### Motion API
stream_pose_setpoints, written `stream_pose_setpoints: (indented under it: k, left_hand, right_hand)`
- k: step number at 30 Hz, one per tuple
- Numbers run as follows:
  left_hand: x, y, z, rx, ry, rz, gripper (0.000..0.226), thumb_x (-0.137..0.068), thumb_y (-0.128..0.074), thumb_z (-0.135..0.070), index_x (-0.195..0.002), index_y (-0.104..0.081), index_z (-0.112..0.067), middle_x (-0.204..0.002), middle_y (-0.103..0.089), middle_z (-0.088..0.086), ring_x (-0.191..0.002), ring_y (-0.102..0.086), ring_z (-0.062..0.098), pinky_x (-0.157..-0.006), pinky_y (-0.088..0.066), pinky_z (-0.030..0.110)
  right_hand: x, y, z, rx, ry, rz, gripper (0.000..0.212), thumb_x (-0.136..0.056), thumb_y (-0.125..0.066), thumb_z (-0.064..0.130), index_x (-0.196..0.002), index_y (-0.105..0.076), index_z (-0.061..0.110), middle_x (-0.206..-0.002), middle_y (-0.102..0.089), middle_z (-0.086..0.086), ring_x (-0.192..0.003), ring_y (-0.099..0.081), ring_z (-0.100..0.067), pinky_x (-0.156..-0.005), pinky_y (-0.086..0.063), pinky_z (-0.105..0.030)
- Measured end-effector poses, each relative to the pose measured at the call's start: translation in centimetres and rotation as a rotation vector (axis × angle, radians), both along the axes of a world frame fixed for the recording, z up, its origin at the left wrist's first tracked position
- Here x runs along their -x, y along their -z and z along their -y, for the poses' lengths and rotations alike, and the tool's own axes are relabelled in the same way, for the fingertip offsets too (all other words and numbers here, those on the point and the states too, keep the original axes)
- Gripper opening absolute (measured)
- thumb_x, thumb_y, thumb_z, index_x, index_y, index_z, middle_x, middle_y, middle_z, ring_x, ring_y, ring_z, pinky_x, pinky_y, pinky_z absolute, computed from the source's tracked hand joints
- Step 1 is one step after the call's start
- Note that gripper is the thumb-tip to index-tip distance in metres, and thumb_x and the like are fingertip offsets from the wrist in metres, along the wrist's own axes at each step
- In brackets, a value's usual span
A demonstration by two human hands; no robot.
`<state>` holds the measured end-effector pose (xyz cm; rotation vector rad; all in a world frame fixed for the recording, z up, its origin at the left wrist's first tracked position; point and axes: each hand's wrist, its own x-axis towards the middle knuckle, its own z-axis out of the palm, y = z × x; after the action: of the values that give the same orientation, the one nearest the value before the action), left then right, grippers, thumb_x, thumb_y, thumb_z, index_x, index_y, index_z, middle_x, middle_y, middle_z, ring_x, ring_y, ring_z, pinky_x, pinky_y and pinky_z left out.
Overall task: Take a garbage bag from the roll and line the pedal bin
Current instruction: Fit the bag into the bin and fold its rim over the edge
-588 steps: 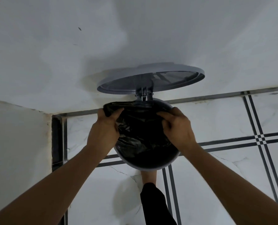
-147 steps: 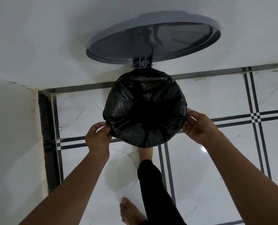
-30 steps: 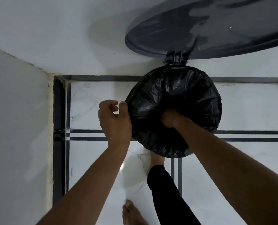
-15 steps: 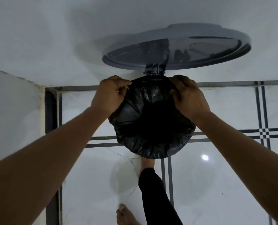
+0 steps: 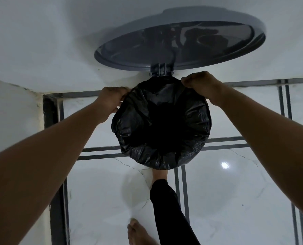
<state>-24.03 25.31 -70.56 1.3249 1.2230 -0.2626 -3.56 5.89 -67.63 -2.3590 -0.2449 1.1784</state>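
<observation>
Garbage bag [image 5: 162, 128] stretched black over the pedal bin's [image 5: 160, 79] mouth, lid [image 5: 180, 41] raised against the wall.
Its folded edge covers the whole rim on the marble floor [image 5: 235, 191]. Left hand [image 5: 111, 101] pinches the bag's upper-left edge, fingers closed on the plastic; right hand [image 5: 202, 85] grips the upper-right edge near the hinge, fingers curled shut on it.

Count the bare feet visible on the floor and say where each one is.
2. One foot pokes out from under the near edge of the black bag, above a dark trouser leg. The other foot rests on the tiles at the bottom edge, partly cut off.
</observation>
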Motion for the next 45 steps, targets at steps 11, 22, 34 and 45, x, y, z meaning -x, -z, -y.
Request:
stream_pose_setpoints:
  k: [11, 22, 34, 45]
  left_hand:
    - [1.8, 0.6, -0.2, 0.162, -0.097, 0.005, 0.035, -0.102, -0.054, -0.042, -0.077, -0.063, -0.020, -0.069, -0.058, -0.003, -0.059, -0.050, 0.015, -0.061, -0.039, 0.029]
    - [9.5, 1.1, 7.6, -0.250, -0.386, 0.139, 0.014, -0.092, -0.071, -0.039, -0.103, -0.077, -0.032, -0.109, -0.076, -0.004, -0.103, -0.071, 0.024, -0.096, -0.058, 0.046]
    - [12.7, 2.0, 11.5, -0.325, -0.493, 0.165, 0.013, -0.093, -0.072, -0.001, -0.102, -0.073, -0.011, -0.094, -0.075, 0.006, -0.073, -0.071, 0.011, -0.079, -0.061, 0.041]
    - [14.9, -0.6, 11.0, 0.239, -0.170, 0.229, 0.049, -0.092, -0.069, -0.012, -0.132, -0.065, -0.039, -0.130, -0.070, -0.005, -0.115, -0.069, 0.025, -0.092, -0.059, 0.049]
  right_hand:
    - [-1.8, 1.2, 0.2, 0.027, 0.013, -0.264, 0.039, -0.103, -0.059, 0.039, -0.127, -0.065, 0.009, -0.126, -0.069, -0.009, -0.121, -0.063, -0.028, -0.099, -0.049, -0.038]
    - [6.5, -0.5, 8.8, -0.191, 0.596, 0.329, 0.017, -0.090, -0.066, 0.037, -0.100, -0.076, 0.027, -0.096, -0.074, 0.015, -0.082, -0.064, 0.015, -0.091, -0.052, -0.018]
    - [12.1, 2.6, 13.8, -0.371, 0.840, 0.071, 0.008, -0.094, -0.068, 0.025, -0.098, -0.073, 0.019, -0.096, -0.073, -0.002, -0.088, -0.071, -0.020, -0.084, -0.062, -0.046]
    - [12.6, 1.6, 16.7, -0.435, 0.783, -0.577, 0.030, -0.102, -0.064, 0.028, -0.130, -0.068, 0.037, -0.116, -0.075, 0.004, -0.118, -0.068, -0.024, -0.101, -0.054, -0.047]
